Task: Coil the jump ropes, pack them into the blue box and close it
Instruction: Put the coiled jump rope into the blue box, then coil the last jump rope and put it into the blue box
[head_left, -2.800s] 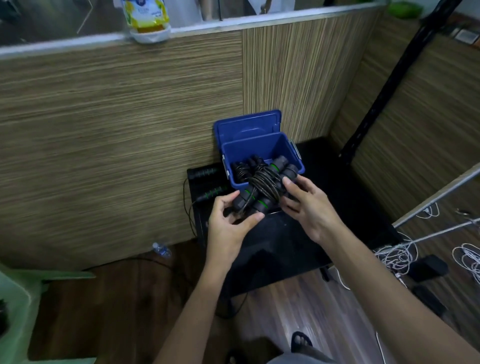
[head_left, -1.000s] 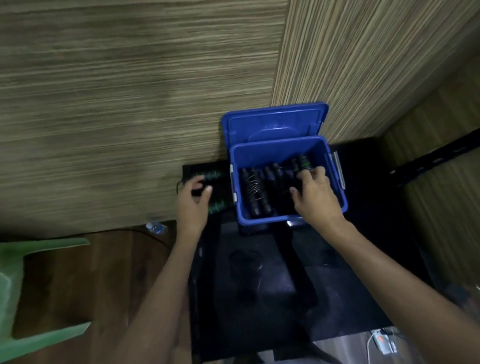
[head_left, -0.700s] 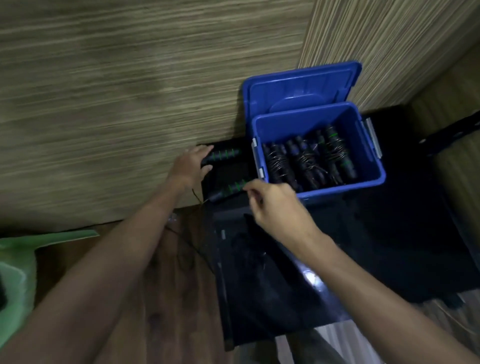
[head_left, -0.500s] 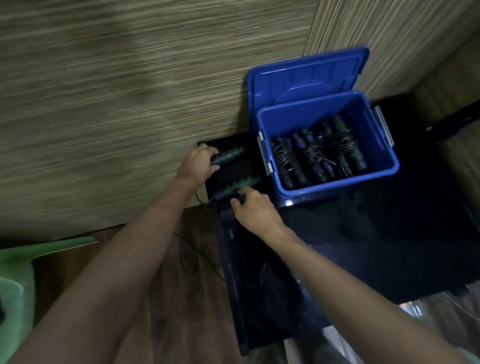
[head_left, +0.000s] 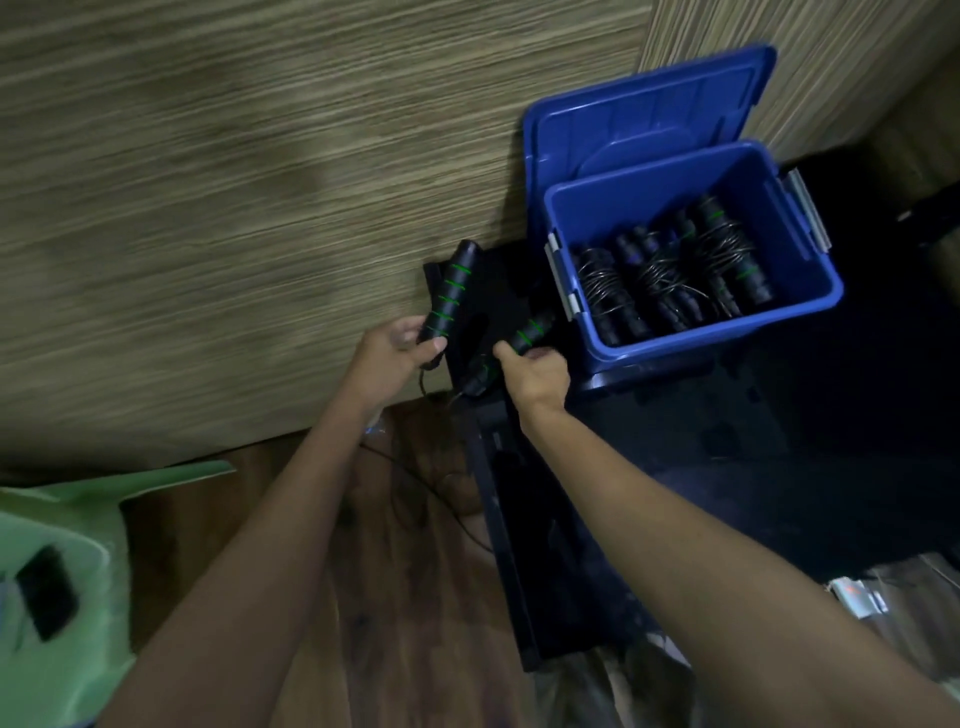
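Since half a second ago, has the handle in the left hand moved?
Yes. The left hand has tipped that handle up off the black table, toward the wall.

— Carrying it all? A glossy black table, set into the corner of the striped wood-grain wall panels.

— On top? A blue box near the far edge, lid up and leaning against the panels, grey latches on both sides. Inside, three coiled jump ropes side by side.

— Anything else on the surface? Hard to tell at the far left corner: two black handles with green rings there, one tilted up, the other just beside the box's left wall, both gripped by hands.

— Underneath? Dark wooden floor, with a thin black cord trailing across it beside the table's left edge.
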